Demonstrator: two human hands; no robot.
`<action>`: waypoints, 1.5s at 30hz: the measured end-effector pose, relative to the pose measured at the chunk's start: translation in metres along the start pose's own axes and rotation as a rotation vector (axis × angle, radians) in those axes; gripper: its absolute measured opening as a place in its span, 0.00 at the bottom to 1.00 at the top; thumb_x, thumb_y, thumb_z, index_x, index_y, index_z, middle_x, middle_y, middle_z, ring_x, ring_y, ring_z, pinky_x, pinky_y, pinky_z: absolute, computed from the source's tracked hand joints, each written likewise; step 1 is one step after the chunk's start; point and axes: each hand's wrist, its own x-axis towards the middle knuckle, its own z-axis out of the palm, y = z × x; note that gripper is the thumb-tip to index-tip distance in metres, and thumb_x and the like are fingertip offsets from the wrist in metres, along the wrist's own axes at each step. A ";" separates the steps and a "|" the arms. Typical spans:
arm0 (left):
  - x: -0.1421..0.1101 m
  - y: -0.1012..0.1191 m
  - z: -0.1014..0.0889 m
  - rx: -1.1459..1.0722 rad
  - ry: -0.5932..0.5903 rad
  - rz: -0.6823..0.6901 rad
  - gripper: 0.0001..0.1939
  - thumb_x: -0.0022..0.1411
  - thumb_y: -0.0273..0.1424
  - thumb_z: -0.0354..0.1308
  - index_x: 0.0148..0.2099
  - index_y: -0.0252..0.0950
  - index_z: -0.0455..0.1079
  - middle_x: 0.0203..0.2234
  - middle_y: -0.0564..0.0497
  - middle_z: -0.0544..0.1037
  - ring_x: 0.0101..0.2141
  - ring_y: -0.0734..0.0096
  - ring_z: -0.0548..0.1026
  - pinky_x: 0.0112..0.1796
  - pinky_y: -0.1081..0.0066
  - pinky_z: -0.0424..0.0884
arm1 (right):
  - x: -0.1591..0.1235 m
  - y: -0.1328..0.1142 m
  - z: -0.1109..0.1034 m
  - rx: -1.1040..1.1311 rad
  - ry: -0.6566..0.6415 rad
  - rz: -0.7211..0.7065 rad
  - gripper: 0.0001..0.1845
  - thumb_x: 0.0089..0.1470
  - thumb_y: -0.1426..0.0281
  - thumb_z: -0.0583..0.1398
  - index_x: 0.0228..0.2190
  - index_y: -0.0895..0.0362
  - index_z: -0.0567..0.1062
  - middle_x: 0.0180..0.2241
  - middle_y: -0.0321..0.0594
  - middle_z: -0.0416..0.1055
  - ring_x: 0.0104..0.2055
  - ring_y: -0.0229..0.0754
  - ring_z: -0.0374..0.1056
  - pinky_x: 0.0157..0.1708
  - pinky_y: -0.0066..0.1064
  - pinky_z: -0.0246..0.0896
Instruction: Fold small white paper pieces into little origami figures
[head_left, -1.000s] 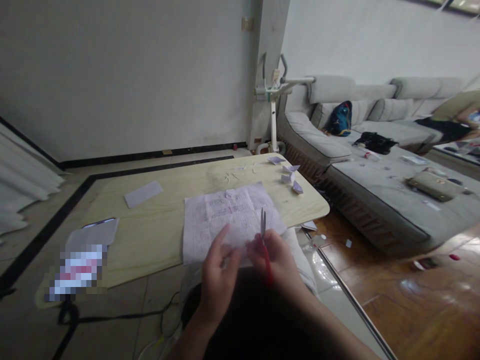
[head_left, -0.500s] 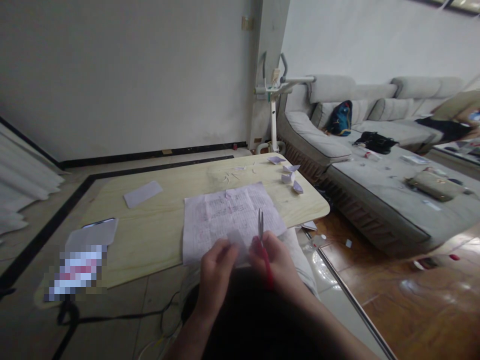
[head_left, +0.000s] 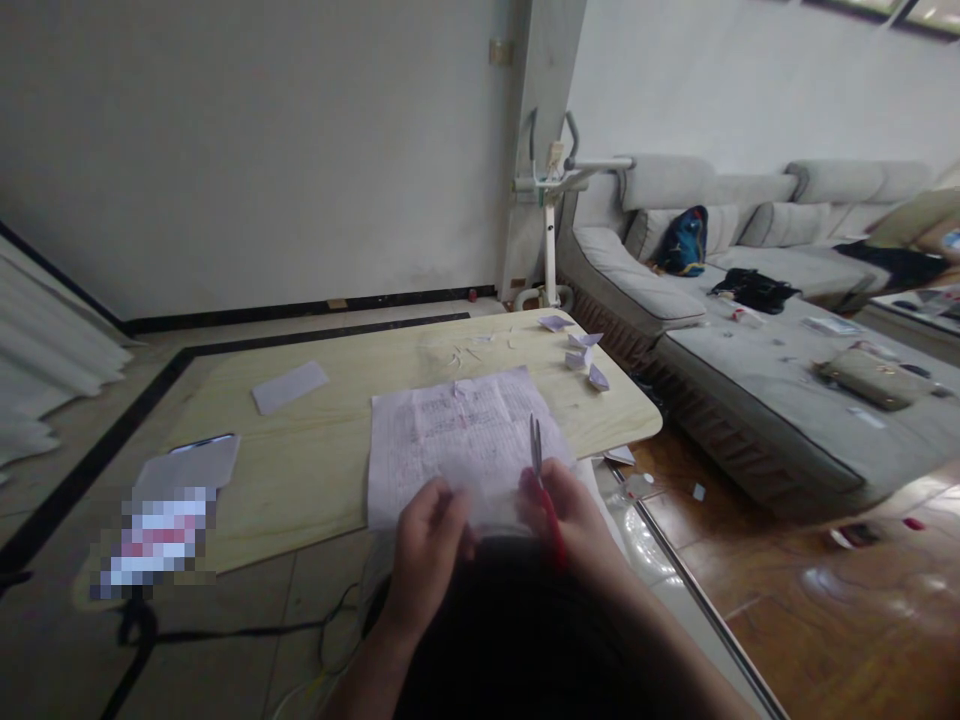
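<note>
In my right hand (head_left: 564,505) is a pair of scissors (head_left: 537,450) with red handles, its blades pointing up and away from me. My left hand (head_left: 433,535) pinches a small pale piece of paper (head_left: 471,488), blurred against the sheet behind it. Both hands are over the table's near edge, apart from each other. Beneath and beyond them lies a large creased printed sheet (head_left: 420,440). A few folded paper pieces (head_left: 577,358) stand at the table's far right corner, and thin paper scraps (head_left: 469,354) lie near the back.
The light wooden table (head_left: 330,450) also bears a white paper (head_left: 291,387) and, at left, a phone-like item (head_left: 201,443) partly under paper. A grey sofa (head_left: 765,370) with bags stands at right, where a person (head_left: 911,235) sits. A black cable (head_left: 240,633) runs at lower left.
My right hand has moved slightly right with the scissors, away from my left hand. The small paper stays in my left hand. The whole view has shifted a little.
</note>
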 end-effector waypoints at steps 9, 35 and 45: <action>0.004 -0.002 -0.011 0.009 -0.008 0.014 0.16 0.61 0.41 0.57 0.27 0.38 0.61 0.15 0.58 0.73 0.15 0.76 0.70 0.18 0.78 0.66 | 0.072 -0.002 -0.072 -0.724 0.001 -0.082 0.17 0.53 0.65 0.62 0.43 0.60 0.74 0.34 0.42 0.76 0.33 0.42 0.70 0.33 0.30 0.63; 0.025 -0.017 -0.005 0.252 0.047 0.235 0.16 0.61 0.38 0.55 0.23 0.39 0.63 0.17 0.54 0.73 0.20 0.68 0.71 0.24 0.74 0.67 | 0.188 -0.011 0.038 -1.366 -0.124 -0.116 0.25 0.61 0.52 0.56 0.46 0.60 0.74 0.43 0.54 0.77 0.45 0.53 0.73 0.40 0.36 0.65; 0.027 -0.021 -0.005 0.254 0.018 0.201 0.15 0.61 0.39 0.54 0.24 0.38 0.67 0.18 0.53 0.75 0.22 0.66 0.74 0.25 0.73 0.67 | 0.211 0.006 0.031 -1.357 -0.206 -0.095 0.13 0.63 0.66 0.59 0.48 0.58 0.72 0.49 0.44 0.71 0.46 0.46 0.71 0.45 0.43 0.70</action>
